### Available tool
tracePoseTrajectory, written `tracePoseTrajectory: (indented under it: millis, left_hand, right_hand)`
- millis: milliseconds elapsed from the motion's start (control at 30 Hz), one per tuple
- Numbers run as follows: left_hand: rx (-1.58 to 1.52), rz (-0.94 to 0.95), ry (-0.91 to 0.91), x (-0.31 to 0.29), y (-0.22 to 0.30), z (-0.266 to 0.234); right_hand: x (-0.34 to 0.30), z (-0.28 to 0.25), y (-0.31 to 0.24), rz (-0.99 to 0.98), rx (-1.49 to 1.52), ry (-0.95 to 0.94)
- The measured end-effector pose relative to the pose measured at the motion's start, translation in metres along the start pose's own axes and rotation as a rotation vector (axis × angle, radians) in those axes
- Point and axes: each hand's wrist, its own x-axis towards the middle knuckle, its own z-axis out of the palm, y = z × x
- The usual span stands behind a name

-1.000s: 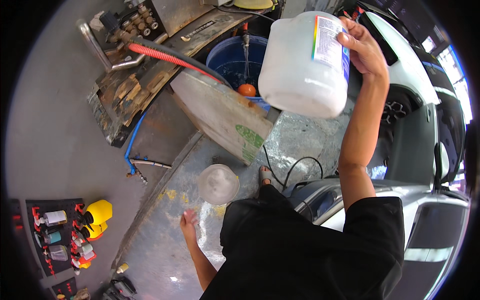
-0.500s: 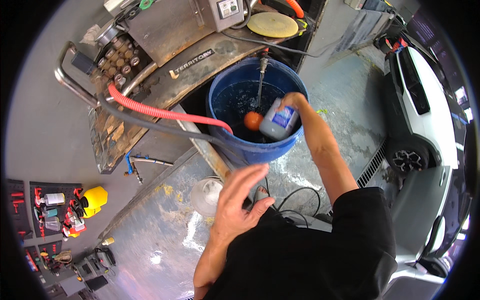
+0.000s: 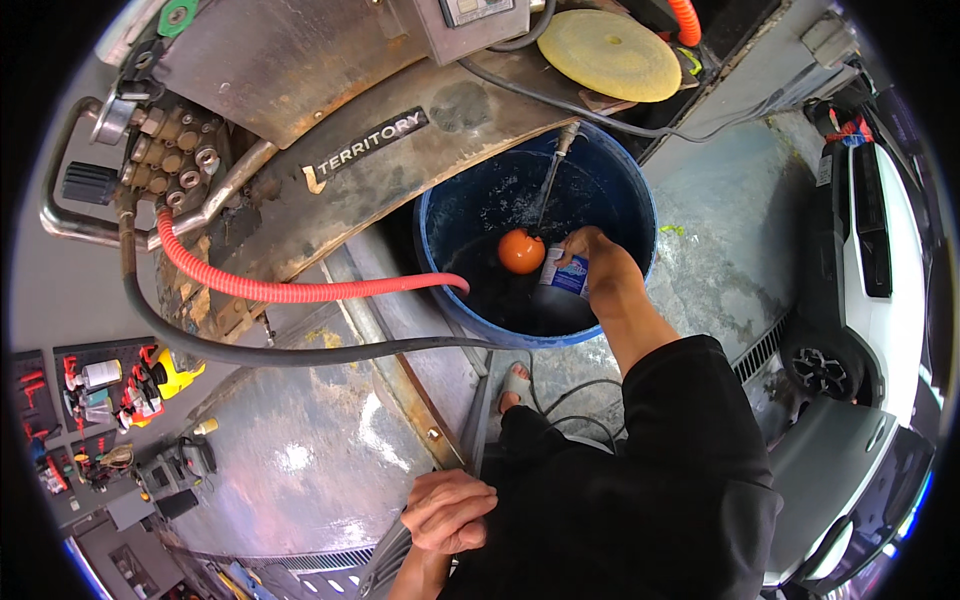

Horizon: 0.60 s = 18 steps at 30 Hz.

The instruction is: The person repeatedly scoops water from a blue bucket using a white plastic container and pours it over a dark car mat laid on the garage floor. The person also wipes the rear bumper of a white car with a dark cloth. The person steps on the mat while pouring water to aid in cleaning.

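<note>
A plastic jug [image 3: 563, 300] with a blue and white label is partly sunk in the dark water of a blue barrel [image 3: 437, 215]. My right hand [image 3: 590, 252] reaches down inside the rim, its fingers closed round the jug's upper end. Beside the jug floats an orange ball [image 3: 521, 251]. Water pours past the ball from a metal spout [image 3: 551, 170] at the barrel's far side. My left hand [image 3: 449, 511] is held low in front of my body, away from the barrel, with its fingers curled in and nothing visible in them.
A red corrugated hose [image 3: 300, 292] runs over the barrel's rim; a black hose [image 3: 300, 353] passes below it. Behind stands a worn bench [image 3: 450, 130] carrying a pump and a yellow round pad [image 3: 610, 56]. A white car [image 3: 890, 300] is at the right.
My right hand has lowered the jug deeper into the water. My left hand has drawn back toward my body, and its fingers have curled. The view has shifted closer to the barrel.
</note>
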Motion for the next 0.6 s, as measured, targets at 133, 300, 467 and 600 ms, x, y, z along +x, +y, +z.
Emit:
tracePoseTrajectory:
  millis: [133,300,467,600]
  left_hand:
    - [-0.08,0.0,-0.008,-0.003,-0.003,-0.002]
    - [-0.159,0.025,-0.039,0.0,-0.006,-0.003]
    - [-0.123,0.031,-0.046,0.002,-0.008,-0.001]
    - [-0.188,0.063,-0.05,0.005,-0.009,-0.002]
  right_hand:
    - [0.021,0.004,0.008,-0.051,-0.115,0.151]
    - [0.043,0.025,0.008,0.006,-0.31,0.356]
    - [0.034,0.056,-0.003,0.137,-0.313,0.614]
    - [0.001,0.059,-0.028,0.167,-0.175,0.88]
